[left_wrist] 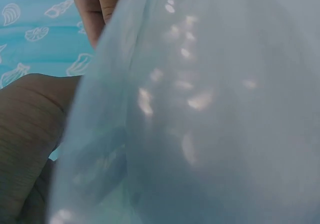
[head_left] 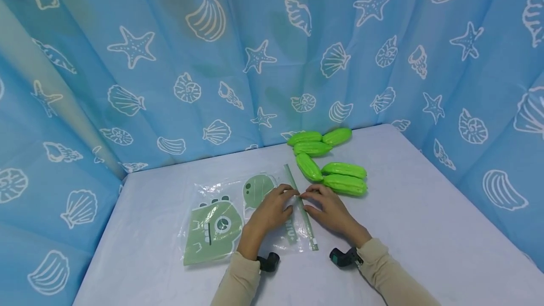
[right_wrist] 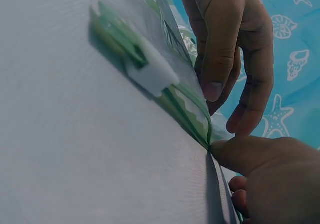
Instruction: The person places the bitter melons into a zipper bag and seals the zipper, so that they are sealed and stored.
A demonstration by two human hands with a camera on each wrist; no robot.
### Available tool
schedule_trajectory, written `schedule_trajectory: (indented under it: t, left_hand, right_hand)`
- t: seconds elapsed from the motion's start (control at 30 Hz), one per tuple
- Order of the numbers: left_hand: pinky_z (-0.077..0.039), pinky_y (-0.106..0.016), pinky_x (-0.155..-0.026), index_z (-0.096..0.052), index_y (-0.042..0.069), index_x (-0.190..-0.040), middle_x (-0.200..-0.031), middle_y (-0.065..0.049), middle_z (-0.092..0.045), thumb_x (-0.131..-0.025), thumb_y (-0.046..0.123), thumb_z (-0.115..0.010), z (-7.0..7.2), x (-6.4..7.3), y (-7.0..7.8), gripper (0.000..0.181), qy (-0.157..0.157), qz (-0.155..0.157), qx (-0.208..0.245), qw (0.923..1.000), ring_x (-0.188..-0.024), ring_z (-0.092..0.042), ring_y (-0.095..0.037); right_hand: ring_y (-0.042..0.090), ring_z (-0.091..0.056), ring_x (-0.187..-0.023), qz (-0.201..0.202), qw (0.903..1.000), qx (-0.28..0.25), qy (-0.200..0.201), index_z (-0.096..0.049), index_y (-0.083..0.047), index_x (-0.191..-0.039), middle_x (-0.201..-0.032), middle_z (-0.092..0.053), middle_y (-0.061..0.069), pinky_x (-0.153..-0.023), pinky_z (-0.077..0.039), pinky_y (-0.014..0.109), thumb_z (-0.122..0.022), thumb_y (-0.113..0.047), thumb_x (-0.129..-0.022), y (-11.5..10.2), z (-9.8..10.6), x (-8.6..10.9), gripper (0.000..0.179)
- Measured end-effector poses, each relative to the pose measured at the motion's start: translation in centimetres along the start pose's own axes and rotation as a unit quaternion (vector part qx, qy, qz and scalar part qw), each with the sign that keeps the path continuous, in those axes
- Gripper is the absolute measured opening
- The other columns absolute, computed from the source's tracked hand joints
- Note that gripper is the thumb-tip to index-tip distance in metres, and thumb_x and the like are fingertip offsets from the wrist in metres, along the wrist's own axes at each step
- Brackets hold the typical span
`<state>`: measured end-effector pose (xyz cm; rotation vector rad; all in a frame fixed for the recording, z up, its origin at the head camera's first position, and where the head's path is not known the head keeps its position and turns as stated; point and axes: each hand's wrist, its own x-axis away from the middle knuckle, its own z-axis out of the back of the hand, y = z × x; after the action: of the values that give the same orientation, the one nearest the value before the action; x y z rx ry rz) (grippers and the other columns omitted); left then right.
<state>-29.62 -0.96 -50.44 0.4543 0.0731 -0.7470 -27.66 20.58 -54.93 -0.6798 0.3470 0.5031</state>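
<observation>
Head view bright; wrist views dim, L blurry w/ glare on bag (left_wrist: pixel 195 114)

In the head view the left hand (head_left: pixel 272 208) covers part of the print on the bag (head_left: pixel 234 223), so its lettering cannot be read in full. The left hand and the right hand (head_left: pixel 330 208) partly obscure the zip strip (head_left: pixel 308 230). The bottom edge cuts off both sleeves (head_left: pixel 240 281) and the near side of the table (head_left: pixel 425 230); the curtain (head_left: pixel 272 93) runs out of frame above. Blurred bag fills most of the left wrist view, veiling whatever the left hand grips. In the right wrist view the slider (right_wrist: pixel 152 73) is blurred, and the frame crops both hands.
</observation>
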Motion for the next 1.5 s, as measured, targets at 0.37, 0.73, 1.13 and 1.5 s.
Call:
schedule_trajectory:
  t: [0.37, 0.73, 1.13, 1.5]
  left_hand:
    - [-0.045, -0.041, -0.105, -0.063, 0.009, -0.132, -0.134, -0.008, -0.055, -0.095, 0.008, -0.067, 0.5, -0.2, 0.1, 0.037, 0.008, 0.008, -0.007, 0.9999, -0.125, -0.053, -0.026]
    - [-0.044, -0.048, -0.104, -0.058, 0.006, -0.137, -0.139, -0.017, -0.050, -0.091, 0.011, -0.071, 0.6, 0.0, -0.5, 0.048, 0.027, 0.002, -0.010, 0.9996, -0.125, -0.050, -0.035]
    - [-0.044, -0.056, -0.100, -0.064, 0.014, -0.133, -0.149, -0.007, -0.049, -0.096, -0.001, -0.056, 0.5, -0.1, 0.3, 0.041, 0.024, -0.019, -0.037, 0.9988, -0.125, -0.051, -0.038]
    - [-0.050, -0.038, -0.082, -0.066, 0.015, -0.103, -0.110, 0.002, -0.063, -0.092, -0.001, -0.063, 1.2, 0.3, 0.3, 0.020, 0.028, -0.005, -0.064, 0.9975, -0.096, -0.059, -0.022]
  right_hand:
    - [0.034, -0.052, -0.123, -0.032, 0.9991, -0.020, -0.017, -0.070, -0.010, -0.122, -0.129, -0.055, 0.012, -0.101, -0.043, 0.055, -0.074, -0.021, -0.092, 0.2, 0.4, -0.5, 0.032]
    - [0.039, -0.050, -0.121, 0.014, 0.9990, -0.041, -0.014, -0.073, -0.012, -0.120, -0.128, -0.055, 0.018, -0.097, -0.038, 0.064, -0.073, -0.015, -0.091, -0.1, 0.8, -0.5, 0.029]
    - [0.032, -0.049, -0.116, 0.002, 0.9994, 0.016, -0.030, -0.073, -0.011, -0.121, -0.131, -0.055, 0.011, -0.090, -0.038, 0.051, -0.080, -0.026, -0.086, 0.1, 0.0, -0.4, 0.038]
    - [0.030, -0.049, -0.120, 0.004, 0.9989, 0.032, -0.034, -0.073, -0.024, -0.121, -0.130, -0.055, 0.006, -0.087, -0.039, 0.048, -0.081, -0.037, -0.084, -0.2, -0.5, -0.3, 0.039]
